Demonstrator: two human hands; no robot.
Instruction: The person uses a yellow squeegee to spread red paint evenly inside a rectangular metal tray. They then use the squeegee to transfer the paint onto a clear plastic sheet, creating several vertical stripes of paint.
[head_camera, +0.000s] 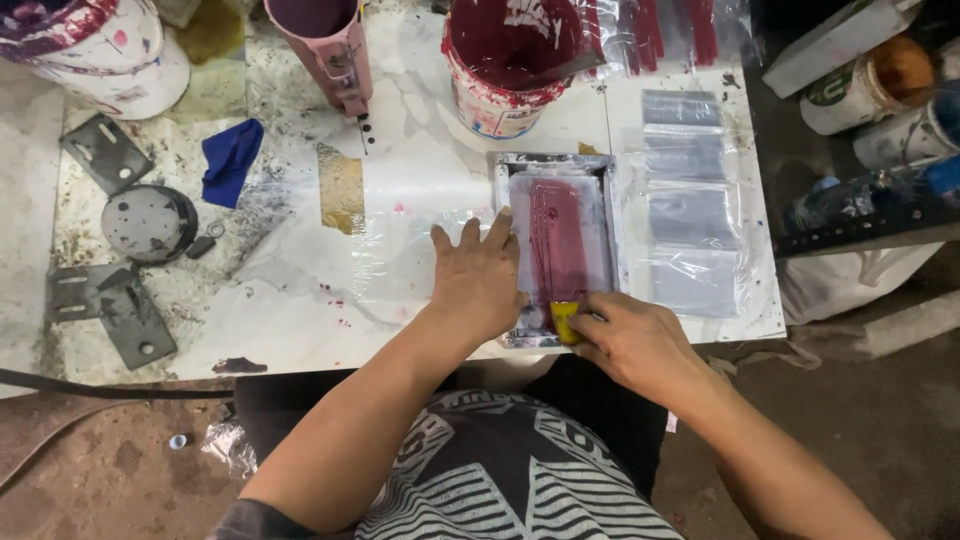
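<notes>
A small metal-framed printing screen (604, 185) lies flat on the white table, with a stripe of dark red ink (558, 240) down its middle. My left hand (478, 280) rests flat on the frame's left edge, fingers spread, holding nothing. My right hand (635, 342) is closed on a small yellow squeegee (563, 318) at the near end of the ink stripe. To the right of the frame, several clear plastic pouches (690, 200) lie in a column on plastic sheeting.
A bucket of dark red ink (505, 70) stands behind the frame, a pink container (325, 45) to its left, a white pail (110, 55) at far left. A blue cloth (230, 160), metal plates (105, 150) and a round metal part (148, 222) lie left. Cans crowd a dark shelf (870, 90) at right.
</notes>
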